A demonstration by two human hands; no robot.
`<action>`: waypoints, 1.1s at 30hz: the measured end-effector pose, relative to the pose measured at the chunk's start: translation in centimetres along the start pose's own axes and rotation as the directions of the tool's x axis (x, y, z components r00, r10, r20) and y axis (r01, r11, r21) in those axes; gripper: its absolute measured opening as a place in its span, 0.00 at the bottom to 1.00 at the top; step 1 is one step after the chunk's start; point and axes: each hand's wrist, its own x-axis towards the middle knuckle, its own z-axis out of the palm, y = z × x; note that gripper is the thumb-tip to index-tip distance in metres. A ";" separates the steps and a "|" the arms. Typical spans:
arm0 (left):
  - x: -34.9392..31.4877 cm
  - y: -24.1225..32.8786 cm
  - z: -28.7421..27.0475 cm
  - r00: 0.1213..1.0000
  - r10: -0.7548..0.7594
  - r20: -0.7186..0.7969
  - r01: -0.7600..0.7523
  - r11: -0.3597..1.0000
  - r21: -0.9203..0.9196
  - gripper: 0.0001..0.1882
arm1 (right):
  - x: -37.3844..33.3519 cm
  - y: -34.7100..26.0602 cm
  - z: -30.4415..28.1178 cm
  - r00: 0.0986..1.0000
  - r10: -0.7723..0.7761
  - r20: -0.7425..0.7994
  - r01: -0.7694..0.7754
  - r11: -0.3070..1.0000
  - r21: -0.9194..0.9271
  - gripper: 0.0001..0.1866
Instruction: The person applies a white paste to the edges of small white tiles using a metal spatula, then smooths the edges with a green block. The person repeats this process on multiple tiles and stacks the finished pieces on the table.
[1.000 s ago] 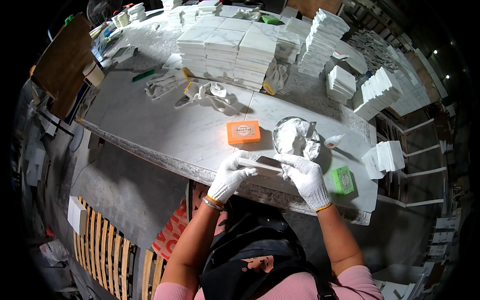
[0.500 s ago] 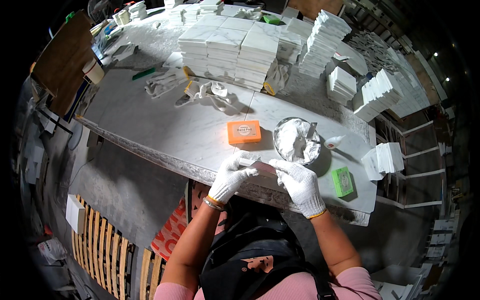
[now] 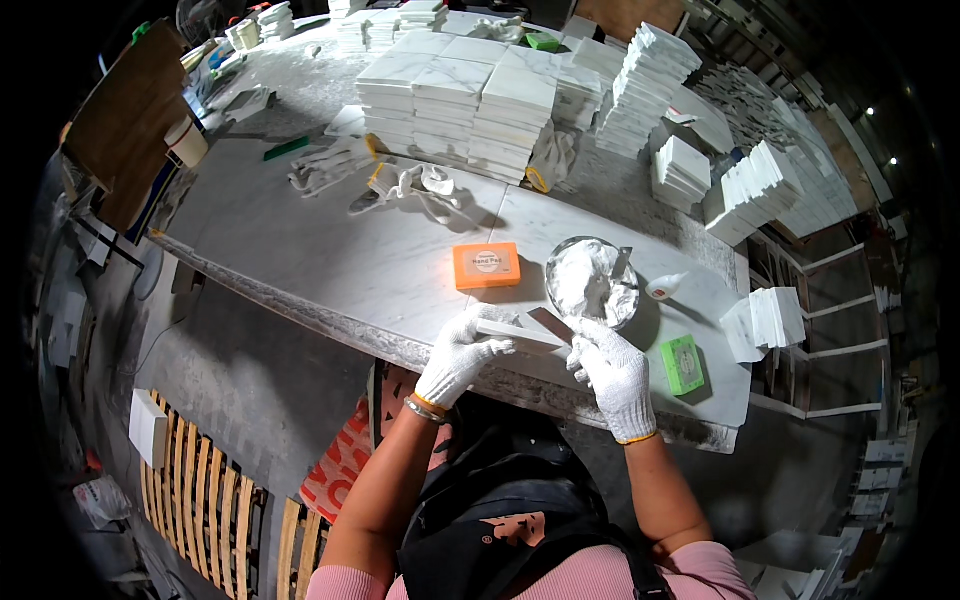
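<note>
Both hands wear white knit gloves at the near edge of a marble slab table [image 3: 330, 250]. My left hand [image 3: 455, 355] grips a narrow white stone strip [image 3: 520, 333] lying flat by the table edge. My right hand [image 3: 610, 370] holds a flat metal scraper [image 3: 552, 325] with its blade resting on the strip. Just behind them stands a round metal bowl [image 3: 592, 282] filled with white paste, a second blade leaning in it. An orange rectangular pad [image 3: 487, 265] lies left of the bowl.
A green sanding block [image 3: 683, 364] lies right of my right hand, and a small white bottle [image 3: 665, 287] sits behind it. Stacks of white marble tiles [image 3: 470, 100] fill the back of the table. Crumpled gloves [image 3: 420, 185] lie mid-table. Wooden slats [image 3: 210, 510] are on the floor at the left.
My right hand has drawn the scraper back from the bowl toward me along the strip. My left hand has stayed clamped on the strip's left end.
</note>
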 end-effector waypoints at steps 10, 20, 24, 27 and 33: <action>-0.1 0.5 0.3 1.000 -0.005 0.004 0.005 1.000 0.010 0.13 | 0.3 1.4 1.8 0.931 -0.365 0.004 0.346 0.878 -0.330 0.13; 0.0 -0.1 -0.1 0.999 0.036 0.029 -0.037 0.999 0.028 0.14 | -0.2 0.9 2.9 0.941 -0.339 -0.011 0.315 0.885 -0.342 0.14; 0.1 -0.3 -0.3 0.997 0.064 0.045 -0.066 0.997 0.039 0.14 | -0.6 0.2 4.5 0.884 -0.450 0.130 0.465 0.808 -0.363 0.15; 0.1 0.2 -0.2 0.998 0.057 0.038 -0.059 0.997 0.057 0.12 | -1.5 0.1 4.1 0.957 -0.262 0.124 0.281 0.945 -0.169 0.17; 0.1 0.6 -0.4 0.998 0.032 -0.046 -0.033 0.999 -0.020 0.11 | -2.3 1.0 -0.5 0.998 0.027 -0.062 -0.016 0.986 0.168 0.25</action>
